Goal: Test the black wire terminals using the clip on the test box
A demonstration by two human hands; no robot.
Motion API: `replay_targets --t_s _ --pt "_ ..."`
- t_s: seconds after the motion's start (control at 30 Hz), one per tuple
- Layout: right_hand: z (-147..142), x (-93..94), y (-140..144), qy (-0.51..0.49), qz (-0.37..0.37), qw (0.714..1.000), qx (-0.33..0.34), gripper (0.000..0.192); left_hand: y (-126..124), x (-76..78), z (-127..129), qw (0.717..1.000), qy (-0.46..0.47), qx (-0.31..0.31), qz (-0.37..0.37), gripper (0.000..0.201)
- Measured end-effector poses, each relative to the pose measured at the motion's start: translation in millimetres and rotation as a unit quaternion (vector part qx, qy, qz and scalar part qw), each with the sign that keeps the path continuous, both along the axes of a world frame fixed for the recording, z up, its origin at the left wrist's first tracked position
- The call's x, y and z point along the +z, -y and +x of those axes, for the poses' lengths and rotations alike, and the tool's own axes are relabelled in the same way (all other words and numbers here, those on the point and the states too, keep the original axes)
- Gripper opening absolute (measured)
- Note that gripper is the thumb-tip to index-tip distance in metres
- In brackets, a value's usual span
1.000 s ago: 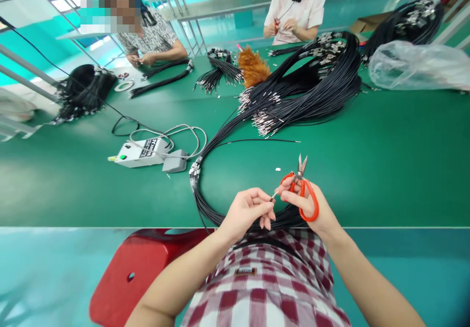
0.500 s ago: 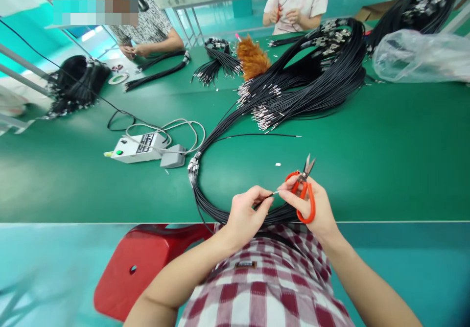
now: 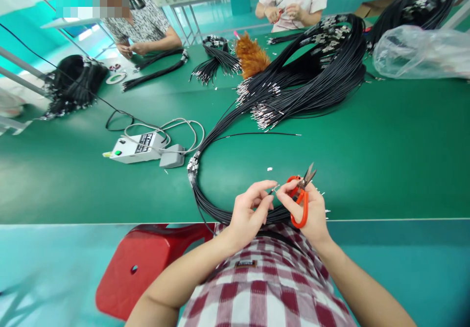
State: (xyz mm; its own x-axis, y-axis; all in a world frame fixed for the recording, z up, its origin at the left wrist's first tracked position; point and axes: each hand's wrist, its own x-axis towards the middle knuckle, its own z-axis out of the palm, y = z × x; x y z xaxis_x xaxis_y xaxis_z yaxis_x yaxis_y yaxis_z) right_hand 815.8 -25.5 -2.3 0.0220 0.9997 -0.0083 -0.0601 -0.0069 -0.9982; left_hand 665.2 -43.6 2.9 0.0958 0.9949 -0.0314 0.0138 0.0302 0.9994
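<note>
My left hand (image 3: 249, 212) pinches the end of a thin black wire (image 3: 273, 190) near the table's front edge. My right hand (image 3: 310, 209) holds orange-handled scissors (image 3: 300, 197) with the blades pointing up and right, while its fingertips touch the same wire tip. A long bundle of black wires (image 3: 220, 136) curves from under my hands across the green table (image 3: 385, 155) to a large heap of wires with metal terminals (image 3: 301, 82).
A white control box (image 3: 134, 148) with a grey pedal (image 3: 172, 158) sits left of the bundle. An orange duster (image 3: 251, 55) and a clear plastic bag (image 3: 418, 53) lie farther back. Two other people work on wires across the table. A red stool (image 3: 147, 263) stands below.
My hands have shifted slightly down and closer together; the scissors have tilted further to the right. The view has drifted a little.
</note>
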Motion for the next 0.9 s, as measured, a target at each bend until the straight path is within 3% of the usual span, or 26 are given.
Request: replay_targets --t_s 0.17,0.23,0.47,0.73,0.8,0.9 --pt "-2 1.4 1 0.011 0.006 1.000 -0.023 0.032 2 -3.4 -7 0.981 -0.113 -0.037 0.151 0.033" --pt "-3 1.6 2 0.010 0.011 1.000 -0.026 0.032 1 -2.7 -9 0.977 -0.121 -0.054 0.167 0.036" --pt "-4 -8.9 9 0.001 0.040 0.999 -0.022 0.022 -3 -0.8 -6 0.985 -0.150 -0.072 0.043 0.034" --pt "25 -11.6 6 0.125 0.061 0.989 0.042 0.021 -5 4.8 -6 0.995 -0.084 -0.055 -0.011 0.032" --pt "38 -9.8 3 0.219 0.085 0.970 0.057 0.026 -5 6.6 -6 0.997 -0.044 -0.049 -0.038 0.033" --pt "52 -8.9 1 0.365 0.146 0.918 0.055 0.033 -4 7.4 -8 0.996 0.008 -0.046 -0.077 0.036"
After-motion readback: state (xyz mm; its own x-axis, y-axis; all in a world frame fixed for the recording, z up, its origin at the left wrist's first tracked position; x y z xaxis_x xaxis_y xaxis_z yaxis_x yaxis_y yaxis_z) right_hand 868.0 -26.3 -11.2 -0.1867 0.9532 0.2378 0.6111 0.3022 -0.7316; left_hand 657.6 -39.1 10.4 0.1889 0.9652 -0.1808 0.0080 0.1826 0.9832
